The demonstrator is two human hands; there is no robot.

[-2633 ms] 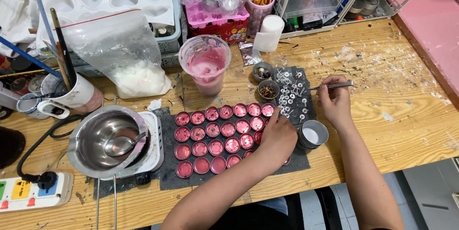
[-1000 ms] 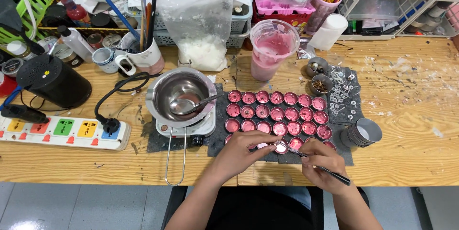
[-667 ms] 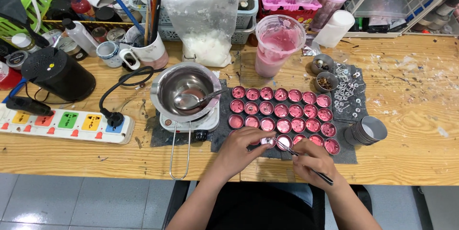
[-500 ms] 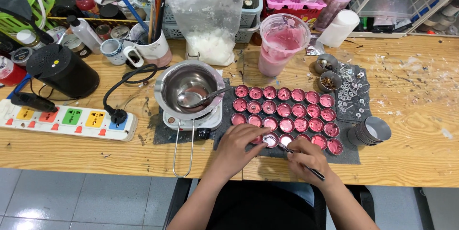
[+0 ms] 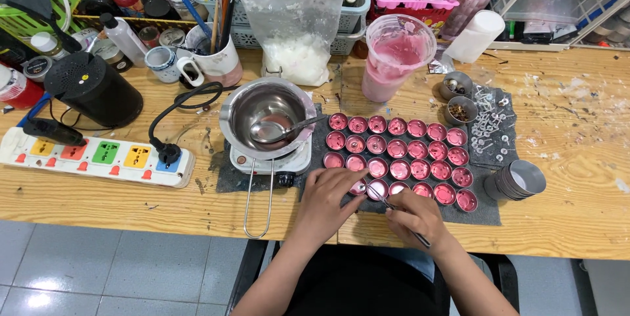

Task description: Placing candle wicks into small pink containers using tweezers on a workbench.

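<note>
Gripping tweezers [image 5: 394, 210] in right hand [image 5: 415, 216], tips pointing up-left into small pink tin cup [image 5: 376, 189] in front row of cups on grey mat [image 5: 484, 210]. Steadying that cup with left hand [image 5: 328, 199], fingertips [image 5: 358, 185] pinching rim. Sitting beside: steel melting pot [image 5: 266, 118] with spoon [image 5: 279, 130], left of cup rows; stacked empty tins [image 5: 518, 181] at right.

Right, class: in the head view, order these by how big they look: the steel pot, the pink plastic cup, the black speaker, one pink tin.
1. Steel pot
2. Black speaker
3. Pink plastic cup, close to the speaker in size, so that order is unsure
4. One pink tin, clearly smallest
</note>
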